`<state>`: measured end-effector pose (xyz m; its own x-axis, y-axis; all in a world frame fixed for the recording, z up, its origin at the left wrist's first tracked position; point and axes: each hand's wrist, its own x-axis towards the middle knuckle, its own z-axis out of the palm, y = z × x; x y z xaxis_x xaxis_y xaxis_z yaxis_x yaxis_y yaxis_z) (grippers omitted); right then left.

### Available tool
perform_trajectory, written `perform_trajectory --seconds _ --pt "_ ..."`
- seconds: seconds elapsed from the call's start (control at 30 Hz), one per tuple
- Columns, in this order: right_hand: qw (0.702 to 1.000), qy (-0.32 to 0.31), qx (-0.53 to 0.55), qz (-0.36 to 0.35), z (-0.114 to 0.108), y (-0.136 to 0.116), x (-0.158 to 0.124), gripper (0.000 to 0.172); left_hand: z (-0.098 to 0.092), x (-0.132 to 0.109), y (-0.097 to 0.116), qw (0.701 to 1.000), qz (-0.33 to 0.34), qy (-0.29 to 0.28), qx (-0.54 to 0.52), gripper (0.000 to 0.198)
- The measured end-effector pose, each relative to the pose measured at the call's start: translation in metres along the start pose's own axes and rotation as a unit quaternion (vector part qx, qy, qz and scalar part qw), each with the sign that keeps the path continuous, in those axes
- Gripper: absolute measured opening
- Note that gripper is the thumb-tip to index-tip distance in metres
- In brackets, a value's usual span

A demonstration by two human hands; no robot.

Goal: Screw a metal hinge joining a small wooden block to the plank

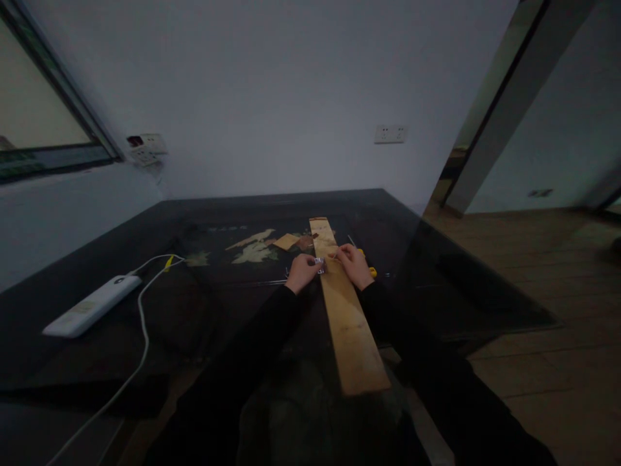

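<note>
A long light wooden plank [347, 317] lies on the dark table [218, 220], running from its middle towards me and past the near edge. My left hand [301, 272] is closed at the plank's left edge on a small shiny metal piece [319, 264]. My right hand [355, 265] rests on the plank's right side with its fingers pinched; what it holds is too small to make out. A yellow-handled tool [371, 272] lies just right of that hand, partly hidden by it.
A white power strip [92, 306] with a white cable [142, 323] lies on the table's left. Small wood offcuts [287, 241] sit beyond my hands. Wall sockets [391, 134] are ahead. Wooden floor [548, 310] and a doorway lie to the right.
</note>
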<state>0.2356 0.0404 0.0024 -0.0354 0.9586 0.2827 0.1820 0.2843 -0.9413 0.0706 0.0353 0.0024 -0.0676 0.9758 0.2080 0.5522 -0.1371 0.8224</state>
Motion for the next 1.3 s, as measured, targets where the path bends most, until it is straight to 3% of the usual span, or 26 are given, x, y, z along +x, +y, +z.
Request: perform_trajectory --seconds 0.37,0.57,0.8,0.97,1.3 --pt "0.981 -0.083 -0.168 -0.052 0.002 0.001 -0.014 0.011 -0.003 0.001 -0.002 0.989 -0.024 -0.061 0.132 0.013" --pt "0.96 -0.083 -0.258 -0.074 0.002 -0.007 -0.017 0.011 -0.003 0.001 -0.004 0.99 -0.012 -0.049 0.135 0.014" --pt "0.954 -0.099 -0.275 -0.067 0.002 -0.005 -0.017 0.01 -0.003 0.003 -0.01 0.988 0.005 -0.053 0.142 0.019" --pt "0.953 -0.097 -0.279 -0.065 0.002 -0.004 -0.017 0.01 -0.004 0.003 -0.012 0.99 0.036 -0.019 0.133 0.024" --pt "0.96 -0.093 -0.254 -0.071 0.002 -0.005 -0.018 0.011 -0.001 -0.01 0.0 0.974 0.022 -0.074 0.214 0.026"
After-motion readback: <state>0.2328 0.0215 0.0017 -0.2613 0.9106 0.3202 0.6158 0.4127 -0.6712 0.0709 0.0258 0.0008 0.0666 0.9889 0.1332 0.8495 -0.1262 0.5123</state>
